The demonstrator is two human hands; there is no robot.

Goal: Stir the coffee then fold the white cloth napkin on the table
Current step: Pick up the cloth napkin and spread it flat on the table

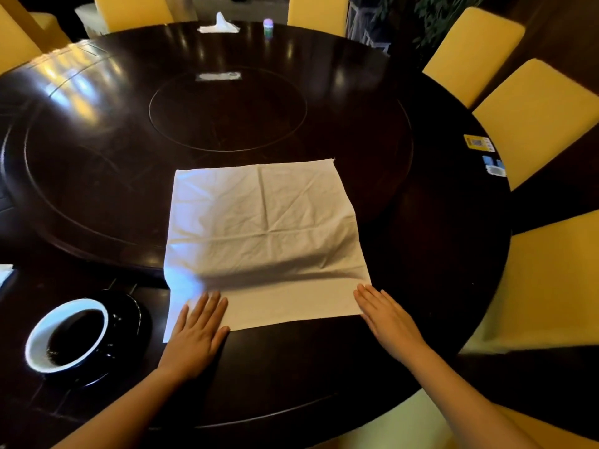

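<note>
A white cloth napkin point(262, 228) lies spread out and creased on the dark round table point(421, 254), draped partly over the raised inner ring. My left hand point(197, 332) lies flat with straight fingers on the napkin's near left corner. My right hand point(387, 319) lies flat at the near right corner, fingertips touching the cloth edge. To the left, a cup with a white inside holding dark coffee point(66, 335) stands on a black saucer point(129, 319). No spoon is clearly visible.
Yellow chairs point(534, 124) ring the table. At the far side sit a white tissue holder point(220, 25) and a small purple-topped jar point(268, 25). Stickers point(479, 142) mark the right rim. A pale object point(5, 273) shows at the left edge.
</note>
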